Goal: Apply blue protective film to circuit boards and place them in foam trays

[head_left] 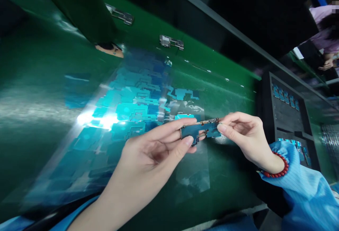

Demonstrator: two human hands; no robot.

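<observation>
Between my two hands is a small circuit board (pixel 194 129) with a dark blue face and an irregular outline. My left hand (pixel 159 146) grips its left part, the thumb on the face and the fingers behind. The thumb and forefinger of my right hand (pixel 241 130) pinch its right end. Below and to the left lie clear sheets with blue die-cut film pieces (pixel 132 114). A smaller clear sheet (pixel 196 174) with a few blue pieces (pixel 182 93) lies just beneath the board.
Two circuit boards (pixel 171 42) (pixel 122 15) lie along the far side of the green table (pixel 227 93). On the right, a black foam tray (pixel 284 114) holds several boards. A person's hand (pixel 109 50) and dark sleeve reach in at upper left. Another person (pixel 324 33) is at far right.
</observation>
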